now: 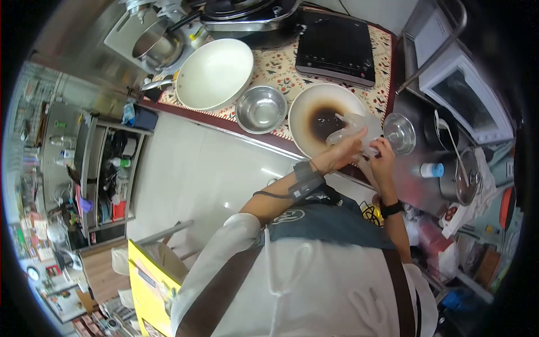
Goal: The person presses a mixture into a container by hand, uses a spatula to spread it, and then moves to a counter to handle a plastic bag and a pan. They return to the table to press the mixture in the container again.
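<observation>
My left hand (pixel 349 150) and my right hand (pixel 383 160) are close together over the right front edge of a white pan (pixel 301 121) with dark brown liquid in it. Between them is a translucent plastic glove (pixel 368 124), its fingers hanging over the pan. The fingers of my right hand pinch the glove near its edge. My left hand is against the glove too, its fingers partly covered by the plastic. A small steel bowl (pixel 400 133) stands just right of my hands. Left of the pan is another steel bowl (pixel 261 109).
An empty white pan (pixel 215 74) lies at the counter's left. Behind is a black induction cooker (pixel 335 48). On the right stand a blue-capped container (pixel 432 170), a pot with a ladle (pixel 457 182) and a white microwave (pixel 466 92). A steel pot (pixel 157 48) sits at the back left.
</observation>
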`<state>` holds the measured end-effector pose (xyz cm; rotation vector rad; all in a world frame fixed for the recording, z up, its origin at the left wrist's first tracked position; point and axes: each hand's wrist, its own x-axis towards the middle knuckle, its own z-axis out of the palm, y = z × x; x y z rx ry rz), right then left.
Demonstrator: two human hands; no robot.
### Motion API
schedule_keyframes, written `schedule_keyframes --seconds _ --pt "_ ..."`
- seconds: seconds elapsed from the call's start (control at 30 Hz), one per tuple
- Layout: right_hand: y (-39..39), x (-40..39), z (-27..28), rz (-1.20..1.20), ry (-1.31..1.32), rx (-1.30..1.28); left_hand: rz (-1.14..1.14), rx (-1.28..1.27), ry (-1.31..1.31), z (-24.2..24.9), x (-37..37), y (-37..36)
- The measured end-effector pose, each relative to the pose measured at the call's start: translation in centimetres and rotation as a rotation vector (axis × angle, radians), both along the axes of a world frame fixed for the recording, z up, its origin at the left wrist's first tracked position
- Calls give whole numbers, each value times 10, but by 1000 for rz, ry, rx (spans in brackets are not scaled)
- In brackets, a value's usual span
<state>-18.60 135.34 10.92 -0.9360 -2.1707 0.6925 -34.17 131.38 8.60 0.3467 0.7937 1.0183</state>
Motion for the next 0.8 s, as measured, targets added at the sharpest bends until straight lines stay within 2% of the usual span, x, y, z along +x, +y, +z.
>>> schedule_keyframes --seconds 0.03,0.1,0.13,0.17,0.2,0.23,0.27,0.3,0.37,0.4,0.47,0.5,0.53,0.67,0.8 --pt "10 7 -13 15 -31 -6 -139 -16 59 -13 -4 -8" --pt "27 30 -49 93 -263 -43 -296 61 317 -13 -13 -29" --pt "33 38 -58 143 -379 -46 -306 143 524 -8 -19 -44" --pt "31 31 -32 93 -453 -249 -252 167 587 -16 -24 -55" --pt "26 22 4 68 -535 -442 -173 174 662 -24 -35 -64" --pt "27 24 11 102 -479 -316 -62 118 651 -8 -49 -74" --pt "48 38 -25 216 -204 -294 67 51 639 8 -61 -94" --pt "72 48 -39 243 -325 -184 234 -44 568 -4 -71 -106" --pt "77 27 18 138 -587 -316 586 -80 488 10 -87 -139" --pt "70 11 47 176 -667 -211 783 -65 368 17 -90 -155" --pt "100 11 36 258 -661 -280 1069 -76 191 29 -89 -193" --pt "95 -1 48 316 -612 -247 1171 -40 109 28 -87 -209" --pt "85 -10 63 365 -558 -213 1263 6 26 28 -85 -226" --pt "1 -64 103 656 -417 -158 1496 56 -9 23 -68 -312" --pt "-129 -99 132 1068 -443 -264 1863 197 31 19 -23 -442"
